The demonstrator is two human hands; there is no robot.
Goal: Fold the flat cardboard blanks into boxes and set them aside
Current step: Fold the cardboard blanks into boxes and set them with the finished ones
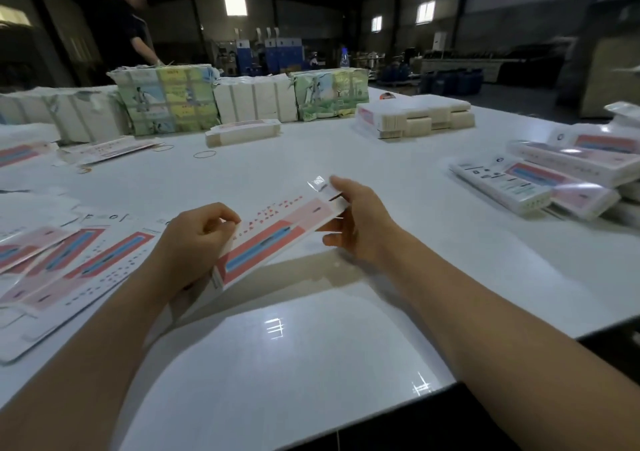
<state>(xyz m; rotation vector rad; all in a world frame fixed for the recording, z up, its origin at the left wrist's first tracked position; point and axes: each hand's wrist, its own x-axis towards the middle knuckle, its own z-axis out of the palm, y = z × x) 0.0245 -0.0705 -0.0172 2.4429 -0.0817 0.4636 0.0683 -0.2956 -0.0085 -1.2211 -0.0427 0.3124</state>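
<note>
Left hand: we see the left hand (194, 239) above the near part of the table, fingers curled and pinching the near-left end of the cardboard blank (277, 235).
Right hand: the right hand (360, 222) grips the far-right end of the same blank, fingers wrapped round its edge, thumb below.
Blank: we note it is held up off the table (311, 364) between both hands, tilted, its far end higher. Its printed face shows pink, a salmon band and a blue strip. A small clear flap at its far tip is blurred.
Flat blanks: a fanned spread of loose blanks (79, 263) lies on the table to the left of the left hand, same print, face up.
Finished boxes: we count several folded boxes (540, 180) stacked at the right side of the table, well apart from the hands.
Far table: wrapped bundles (166, 100) stand in a row along the far side; a white stack (415, 114) sits right of them; a low pile (242, 133) lies in front.
Rubber band: one rubber band (204, 154) lies loose near that low pile.
Background: another person (128, 27) stands behind the bundles, blurred.
</note>
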